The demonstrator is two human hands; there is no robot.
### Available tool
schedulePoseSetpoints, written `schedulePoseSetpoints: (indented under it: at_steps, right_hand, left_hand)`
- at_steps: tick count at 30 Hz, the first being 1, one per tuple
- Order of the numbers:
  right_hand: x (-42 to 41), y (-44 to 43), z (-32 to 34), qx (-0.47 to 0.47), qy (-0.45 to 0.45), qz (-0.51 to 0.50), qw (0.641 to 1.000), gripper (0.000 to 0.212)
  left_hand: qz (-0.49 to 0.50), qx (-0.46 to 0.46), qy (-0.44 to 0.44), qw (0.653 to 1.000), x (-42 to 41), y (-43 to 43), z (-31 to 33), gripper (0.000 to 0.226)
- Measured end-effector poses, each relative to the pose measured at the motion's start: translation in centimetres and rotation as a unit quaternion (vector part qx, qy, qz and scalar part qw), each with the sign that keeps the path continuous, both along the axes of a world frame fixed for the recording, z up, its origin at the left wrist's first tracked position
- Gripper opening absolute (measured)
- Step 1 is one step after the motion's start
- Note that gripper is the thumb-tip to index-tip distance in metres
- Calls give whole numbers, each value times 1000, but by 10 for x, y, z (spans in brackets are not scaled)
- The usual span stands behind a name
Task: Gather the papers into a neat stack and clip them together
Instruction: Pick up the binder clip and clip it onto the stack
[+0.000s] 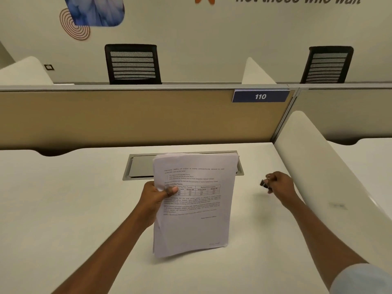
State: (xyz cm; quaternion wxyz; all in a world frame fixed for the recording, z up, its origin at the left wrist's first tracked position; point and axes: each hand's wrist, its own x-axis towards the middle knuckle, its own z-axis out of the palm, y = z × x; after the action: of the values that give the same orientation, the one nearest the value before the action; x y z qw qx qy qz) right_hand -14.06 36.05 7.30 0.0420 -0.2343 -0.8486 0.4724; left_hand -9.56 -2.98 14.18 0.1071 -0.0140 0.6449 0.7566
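Note:
A stack of white printed papers (194, 221) stands nearly upright, its lower edge close to the white desk (74, 209). My left hand (156, 197) grips the stack's left edge, thumb pressed on the front page. To the right, apart from the papers, my right hand (280, 185) pinches a small black binder clip (263, 183) with silver handles, held just above the desk.
A grey cable tray lid (141, 166) is set into the desk behind the papers. A tan partition (127, 117) with a blue "110" sign (260, 96) closes the back. A white curved divider (318, 166) borders the right side. Two black chairs stand beyond.

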Motion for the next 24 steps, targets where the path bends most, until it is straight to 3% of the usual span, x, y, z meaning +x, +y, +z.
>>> schedulePoseSetpoints:
  at_steps: [4,8,10,12,16,18,22,24]
  right_hand:
    - [0,-42,47,-95,80,14,992,9]
    - [9,-80,104,-208,167,61,962,39]
    - [17,-96,132,-237,195,89,948,53]
    - [26,-111,159,-235,212,112,942,57]
    - [47,-145,199,-293,219,164,916,53]
    - [55,-164,208,-280,199,195,919,53]
    - [64,-196,211,-132,168,265,940,47]
    - [66,-206,211,-142,146,286,936,43]
  left_hand:
    - [2,7,3,1000,6,-3,0,68]
    - [6,12,2,1000,13,-5,-1,59]
    - [9,16,2,1000,16,-7,-1,41]
    - [11,21,2,1000,20,-9,-1,24]
    - [5,28,1,1000,30,-12,-3,24]
    - [4,28,0,1000,33,-13,-3,29]
    - [4,23,2,1000,37,-16,-3,22]
    - [1,22,2,1000,39,-17,-2,23]
